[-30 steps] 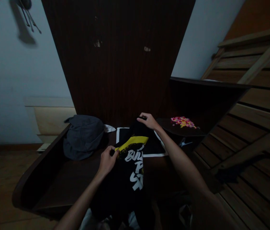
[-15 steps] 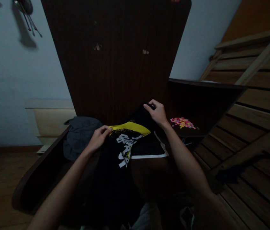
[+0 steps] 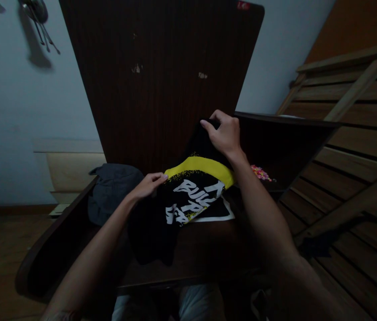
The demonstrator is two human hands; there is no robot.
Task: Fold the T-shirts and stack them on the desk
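Note:
A black T-shirt (image 3: 202,167) with a yellow band and white lettering is partly raised over the dark desk (image 3: 191,254). My left hand (image 3: 149,185) pinches it at the left end of the yellow band. Higher up and to the right, my right hand (image 3: 226,133) grips a black part of the cloth between thumb and fingers. The lower left of the shirt drapes onto the desk. A black patch with a white edge (image 3: 213,218) shows under the folded print; whether it belongs to the shirt I cannot tell.
A grey cloth cap or bag (image 3: 113,191) lies on the desk's left side. Small pink and yellow pieces (image 3: 262,174) sit on the right, partly behind my forearm. A tall dark panel (image 3: 168,89) rises behind; wooden slats (image 3: 352,178) stand to the right.
My right hand has risen, lifting the cloth. My left hand has shifted slightly right. More lettering and yellow band now show, and the cloth near my lap has drawn up onto the desk.

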